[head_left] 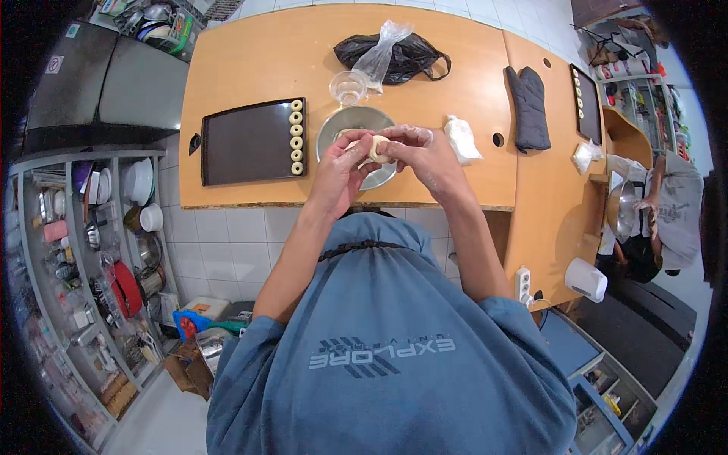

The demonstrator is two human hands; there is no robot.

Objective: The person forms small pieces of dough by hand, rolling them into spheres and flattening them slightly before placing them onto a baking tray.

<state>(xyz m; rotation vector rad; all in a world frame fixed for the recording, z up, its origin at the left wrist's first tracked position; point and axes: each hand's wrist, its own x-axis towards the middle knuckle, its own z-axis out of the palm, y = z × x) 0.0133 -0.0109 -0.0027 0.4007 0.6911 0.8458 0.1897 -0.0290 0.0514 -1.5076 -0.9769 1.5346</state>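
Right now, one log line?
left grip, right grip: holding pale dough piece; under: round silver metal bowl; black rectangular tray: pale dough rings

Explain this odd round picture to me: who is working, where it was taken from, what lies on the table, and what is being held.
No machine works here: these are a person's bare hands. The single view comes from a wide fisheye camera on their head, looking down, so straight edges bend near the rim. The left hand and right hand together hold a pale dough piece over a metal bowl. On the wooden table, to the left, a dark tray carries a row of pale rings along its right edge. Beyond the bowl are a clear cup and a black bag; to the right lies a dark oven mitt.
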